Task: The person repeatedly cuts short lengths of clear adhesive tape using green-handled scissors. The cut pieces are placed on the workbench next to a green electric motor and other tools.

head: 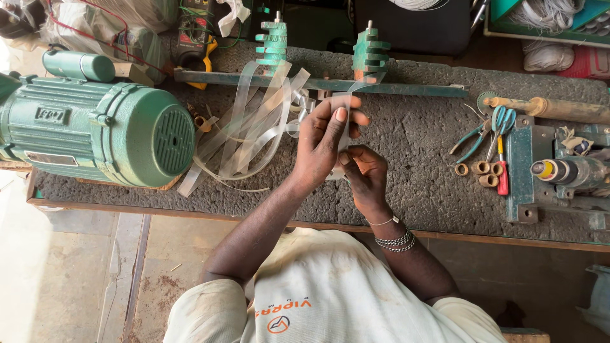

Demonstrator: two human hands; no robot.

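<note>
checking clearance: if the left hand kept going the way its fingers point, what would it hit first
Likely the green stepped block on the green bar, just beyond the left hand, whose fingers hold a clear strip pointing that way; depth is uncertain.

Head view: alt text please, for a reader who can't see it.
Seen from above, a person's left hand and right hand pinch a clear plastic strip over a rough grey workbench. A green electric motor sits left; pliers and scissors lie right.
</note>
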